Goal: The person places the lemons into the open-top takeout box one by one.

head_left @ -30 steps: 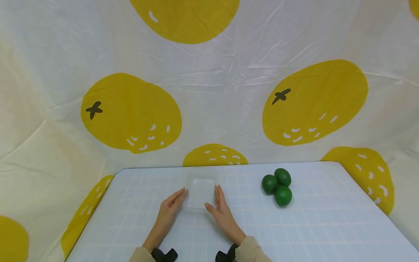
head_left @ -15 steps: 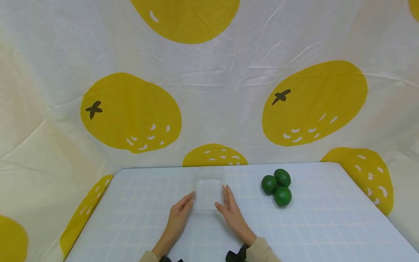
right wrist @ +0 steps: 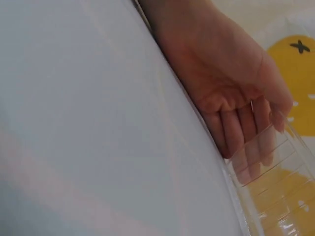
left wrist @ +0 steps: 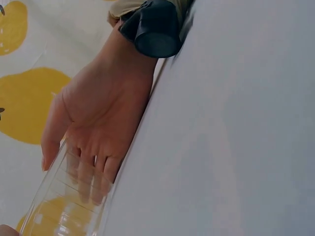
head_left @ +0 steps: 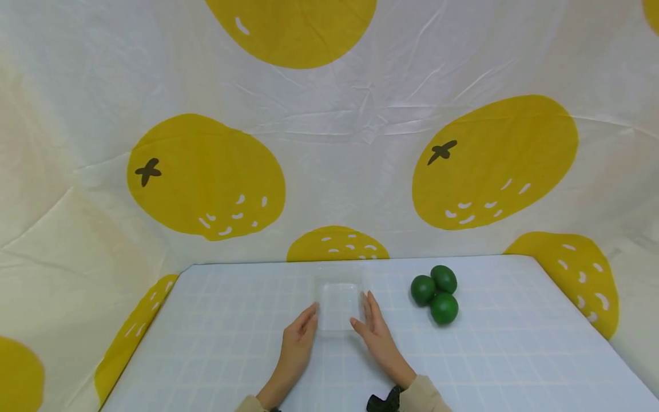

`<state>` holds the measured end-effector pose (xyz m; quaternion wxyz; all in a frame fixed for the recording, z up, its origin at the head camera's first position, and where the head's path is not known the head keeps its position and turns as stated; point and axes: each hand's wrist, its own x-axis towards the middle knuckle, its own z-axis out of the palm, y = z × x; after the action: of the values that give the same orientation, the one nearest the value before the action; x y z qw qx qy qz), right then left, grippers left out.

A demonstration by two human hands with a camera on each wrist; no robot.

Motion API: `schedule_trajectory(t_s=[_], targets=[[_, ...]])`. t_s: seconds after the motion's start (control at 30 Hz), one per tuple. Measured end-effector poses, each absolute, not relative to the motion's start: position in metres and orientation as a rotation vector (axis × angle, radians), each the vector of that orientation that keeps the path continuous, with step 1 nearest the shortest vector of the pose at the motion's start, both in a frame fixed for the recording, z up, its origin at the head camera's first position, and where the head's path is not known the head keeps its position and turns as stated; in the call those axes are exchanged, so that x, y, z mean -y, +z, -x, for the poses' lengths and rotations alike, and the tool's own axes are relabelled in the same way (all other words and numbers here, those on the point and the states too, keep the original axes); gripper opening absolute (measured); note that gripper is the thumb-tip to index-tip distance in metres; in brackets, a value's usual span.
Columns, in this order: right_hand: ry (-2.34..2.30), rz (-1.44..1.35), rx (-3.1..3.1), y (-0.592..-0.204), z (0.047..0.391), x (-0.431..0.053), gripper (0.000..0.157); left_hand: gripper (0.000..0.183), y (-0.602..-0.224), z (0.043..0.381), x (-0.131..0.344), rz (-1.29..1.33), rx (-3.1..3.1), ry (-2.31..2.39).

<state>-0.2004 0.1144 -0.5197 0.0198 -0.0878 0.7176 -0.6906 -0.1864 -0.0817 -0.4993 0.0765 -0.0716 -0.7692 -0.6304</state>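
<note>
A clear plastic box rests on the table between both hands in the head view. My left hand lies along its left side; the left wrist view shows straight fingers through the clear wall and the thumb near the rim. On the opposite side my right hand presses with extended fingers, its thumb at the box's near corner. To the right of the box, three dark green round fruits, perhaps limes or avocados, sit bunched together.
A pale checked cloth covers the table. A white curtain printed with large yellow fruits hangs behind it and at its sides. The box's far edge is close to the table's back edge.
Both hands have slid the clear box to the right across the table, closer to the green fruits. The fruits have stayed in place.
</note>
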Motion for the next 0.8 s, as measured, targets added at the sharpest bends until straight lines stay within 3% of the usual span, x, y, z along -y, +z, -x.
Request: schedule_trajectory(t_s=[0.13, 0.37, 0.8], targets=[[-2.118, 0.208, -2.258, -0.519, 0.201, -0.12, 0.081, 0.038, -0.498, 0.185, 0.071, 0.186, 2.336, -1.858], [-2.141, 0.189, -2.27, -0.521, 0.2, -0.134, 0.081, 0.039, -0.533, 0.199, 0.058, 0.215, 2.288, -1.84], [-2.058, 0.091, -2.314, -0.523, 0.198, -0.147, 0.079, 0.048, -0.53, 0.195, 0.048, 0.234, 2.372, -1.793]])
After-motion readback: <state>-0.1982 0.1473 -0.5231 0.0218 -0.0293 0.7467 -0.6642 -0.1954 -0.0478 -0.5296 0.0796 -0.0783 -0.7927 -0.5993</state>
